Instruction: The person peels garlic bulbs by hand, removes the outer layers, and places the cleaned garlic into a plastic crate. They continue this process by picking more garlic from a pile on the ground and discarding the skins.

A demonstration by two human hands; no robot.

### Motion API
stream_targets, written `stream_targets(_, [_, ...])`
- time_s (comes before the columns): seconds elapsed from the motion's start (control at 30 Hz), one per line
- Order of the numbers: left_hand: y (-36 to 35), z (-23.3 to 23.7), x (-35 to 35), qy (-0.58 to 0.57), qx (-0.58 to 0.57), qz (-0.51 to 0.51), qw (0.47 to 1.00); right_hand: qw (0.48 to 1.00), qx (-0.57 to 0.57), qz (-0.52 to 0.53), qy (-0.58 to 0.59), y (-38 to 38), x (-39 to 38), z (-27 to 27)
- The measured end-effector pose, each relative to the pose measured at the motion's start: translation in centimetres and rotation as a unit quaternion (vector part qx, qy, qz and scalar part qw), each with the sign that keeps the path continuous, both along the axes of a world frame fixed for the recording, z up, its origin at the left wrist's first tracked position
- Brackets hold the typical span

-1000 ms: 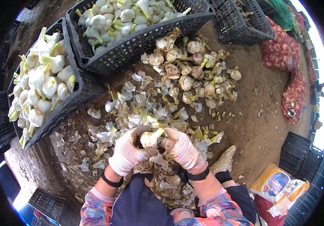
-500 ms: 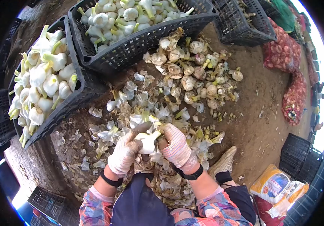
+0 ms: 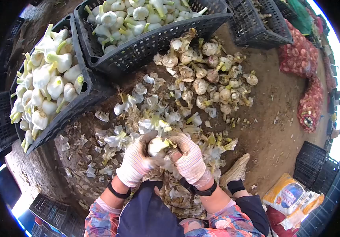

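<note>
A white garlic bulb [image 3: 156, 147] with a short pale-green stem is held over the ground between my gloved hands. My left hand [image 3: 135, 161] is closed around the bulb's left side. My right hand [image 3: 188, 158] is curled against the stem end, its thumb and fingers pinching there; the fingertips are partly hidden. Both gloves are whitish and stained dark at the fingers. Beneath the hands lies a heap of peeled garlic skins [image 3: 153, 123]. Beyond it is a pile of dirty, unpeeled garlic bulbs [image 3: 201, 85].
Black crates of clean garlic stand at the left [image 3: 84, 103] and the back [image 3: 138, 55]. Another dark crate [image 3: 252, 31] is at the back right. Red mesh sacks [image 3: 299, 53] lie along the right side. A yellow-and-white bag [image 3: 288, 193] sits at the lower right, near my shoe [image 3: 236, 170].
The garlic bulb has turned between my hands and is more covered by fingers. My left hand has shifted slightly right and wraps the bulb more; the right hand has moved slightly right.
</note>
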State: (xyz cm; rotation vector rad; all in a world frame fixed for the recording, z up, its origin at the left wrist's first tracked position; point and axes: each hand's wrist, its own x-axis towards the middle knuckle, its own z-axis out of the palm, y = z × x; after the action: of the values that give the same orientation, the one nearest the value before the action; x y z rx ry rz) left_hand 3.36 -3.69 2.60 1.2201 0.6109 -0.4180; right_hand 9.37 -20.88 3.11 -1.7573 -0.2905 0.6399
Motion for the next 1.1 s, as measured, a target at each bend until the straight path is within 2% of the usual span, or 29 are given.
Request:
stream_targets(0.03, [0.1,0.2,-0.1,0.002,0.001,0.001,1.0,1.0,0.001,0.001,0.002,0.2,0.0,0.4])
stream_targets(0.1, [0.4,1.1,0.4,0.042,-0.084,0.01,0.996,0.983,0.007,-0.052,0.177,0.5,0.0,0.8])
stream_targets(0.13, [0.6,0.5,0.0,0.025,-0.104,-0.008,0.994,0.992,-0.028,-0.09,0.088,0.8,0.4,0.5])
stream_targets(0.17, [0.5,0.7,0.2,0.025,-0.106,-0.009,0.994,0.987,-0.121,-0.092,0.043,0.7,1.0,-0.6])
stream_targets(0.23, [0.5,1.5,0.9,-0.051,-0.136,-0.02,0.989,0.977,-0.2,-0.048,0.058,-1.1,1.5,-4.4])
stream_targets(0.3, [0.8,1.6,1.6,-0.041,-0.143,0.002,0.989,0.981,-0.194,-0.03,0.011,-1.4,1.4,-4.7])
stream_targets(0.37, [1.2,0.8,1.6,0.009,-0.053,-0.045,0.998,0.981,-0.189,-0.016,-0.032,-1.8,1.1,-3.9])
stream_targets(0.43, [1.0,0.7,1.1,0.006,-0.065,-0.025,0.998,0.99,-0.036,-0.07,0.117,-1.9,1.5,-1.2])
stream_targets(0.47, [0.9,0.7,0.9,0.011,-0.1,0.01,0.995,0.984,0.01,0.011,0.178,-2.6,2.0,-0.4])
stream_targets(0.5, [0.6,0.7,0.8,0.015,-0.136,0.044,0.99,0.984,0.01,0.009,0.178,-2.4,1.8,0.1])
stream_targets(0.53, [0.3,0.5,0.6,0.015,-0.136,0.043,0.99,0.969,0.058,-0.003,0.24,-1.9,1.5,0.6])
stream_targets(0.57, [-0.1,0.0,0.4,-0.047,-0.057,0.007,0.997,0.948,0.106,-0.014,0.3,-1.5,1.1,0.9])
stream_targets(0.6, [-0.3,-0.1,0.4,-0.108,0.024,-0.026,0.993,0.947,0.124,-0.043,0.293,-1.1,0.6,0.6])
stream_targets(0.63, [-0.3,0.1,0.6,-0.109,0.024,-0.026,0.993,0.947,0.124,-0.042,0.293,-0.9,0.4,0.6])
stream_targets(0.67, [0.0,0.8,1.1,-0.13,0.164,-0.089,0.974,0.942,0.124,-0.065,0.306,-0.8,0.3,0.6])
stream_targets(0.7, [0.2,1.5,1.4,-0.146,0.299,-0.15,0.931,0.936,0.123,-0.088,0.319,-0.7,0.1,0.6])
stream_targets(0.77, [0.5,2.0,1.1,-0.132,0.31,-0.153,0.929,0.948,0.114,-0.093,0.284,-1.0,-0.4,-0.2])
stream_targets(0.83, [0.7,2.2,1.0,-0.119,0.294,-0.179,0.931,0.999,-0.005,0.013,0.051,-1.4,0.0,-0.5])
stream_targets(0.87, [0.8,2.2,0.9,-0.113,0.286,-0.192,0.932,0.998,-0.045,0.031,-0.02,-1.2,0.1,-0.3])
stream_targets(0.9, [0.8,1.9,0.9,-0.112,0.286,-0.192,0.932,0.998,-0.044,0.031,-0.02,-1.1,0.4,-0.1])
stream_targets(0.97, [0.6,0.9,1.0,-0.122,0.374,-0.276,0.877,0.961,-0.144,0.134,-0.196,-1.0,0.9,0.7])
stream_targets(1.03, [0.3,1.2,1.2,-0.127,0.383,-0.263,0.876,0.956,-0.161,0.144,-0.199,-0.5,1.2,1.9])
stream_targets(1.1, [0.3,1.4,1.5,-0.157,0.447,-0.259,0.842,0.956,-0.165,0.16,-0.181,-0.4,1.2,2.3])
